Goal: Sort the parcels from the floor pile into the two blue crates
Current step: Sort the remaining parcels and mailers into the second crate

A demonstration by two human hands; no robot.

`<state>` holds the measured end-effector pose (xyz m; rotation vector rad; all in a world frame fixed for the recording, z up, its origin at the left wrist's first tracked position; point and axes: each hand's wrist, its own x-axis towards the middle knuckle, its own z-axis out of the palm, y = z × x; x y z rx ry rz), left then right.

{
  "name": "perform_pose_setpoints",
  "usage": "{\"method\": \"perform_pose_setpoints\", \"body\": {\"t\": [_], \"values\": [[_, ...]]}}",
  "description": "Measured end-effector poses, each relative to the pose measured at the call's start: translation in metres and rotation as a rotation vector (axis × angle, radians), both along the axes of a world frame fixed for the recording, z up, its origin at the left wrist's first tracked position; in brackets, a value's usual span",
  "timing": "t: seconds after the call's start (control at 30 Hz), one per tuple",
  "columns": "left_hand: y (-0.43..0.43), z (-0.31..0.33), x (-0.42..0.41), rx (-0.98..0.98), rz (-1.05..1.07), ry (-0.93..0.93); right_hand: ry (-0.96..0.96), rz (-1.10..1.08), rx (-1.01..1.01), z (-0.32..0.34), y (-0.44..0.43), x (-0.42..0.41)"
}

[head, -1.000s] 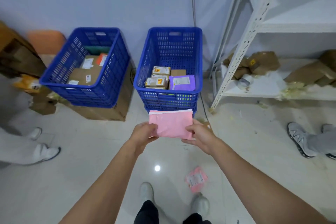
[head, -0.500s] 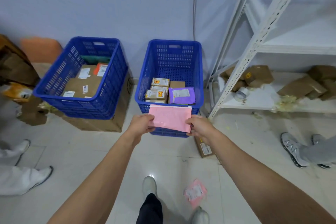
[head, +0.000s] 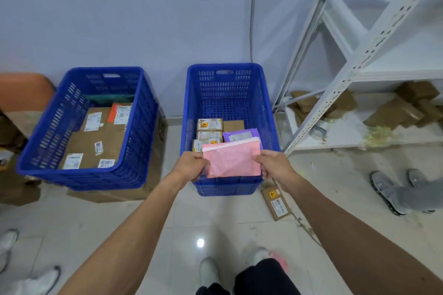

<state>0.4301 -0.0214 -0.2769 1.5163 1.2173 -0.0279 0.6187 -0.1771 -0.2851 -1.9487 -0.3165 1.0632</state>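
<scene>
Blue right-hand crate (head: 225,93): small boxes (head: 209,124), purple mailer (head: 239,135); pink mailer (head: 232,160) over rim.

Both hands, left hand (head: 190,166) and right hand (head: 275,165), pinch a flat pink plastic mailer (head: 232,160) by its side edges. It hangs over the near rim of the right blue slotted plastic crate (head: 230,93).

forearms (head: 134,235) bare; trousers (head: 266,278) dark, near black; shoes (head: 208,270) white
</scene>
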Motion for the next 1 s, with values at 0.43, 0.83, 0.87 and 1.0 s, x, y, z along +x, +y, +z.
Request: {"method": "perform_pose_setpoints", "body": {"t": [0.43, 0.83, 0.87, 1.0], "values": [[0.103, -0.033, 0.104, -0.216, 0.319, -0.162, 0.197, -0.016, -0.006, -0.056, 0.129, 0.113], [0.186, -0.123, 0.188, -0.086, 0.238, 0.026, 0.036, 0.170, -0.232, -0.130, 0.205, 0.175], [0.187, -0.135, 0.190, -0.092, 0.181, 0.064, 0.006, 0.189, -0.266, -0.140, 0.203, 0.178], [0.185, -0.178, 0.195, -0.106, -0.019, 0.162, -0.088, 0.265, -0.382, -0.165, 0.192, 0.179]]}}
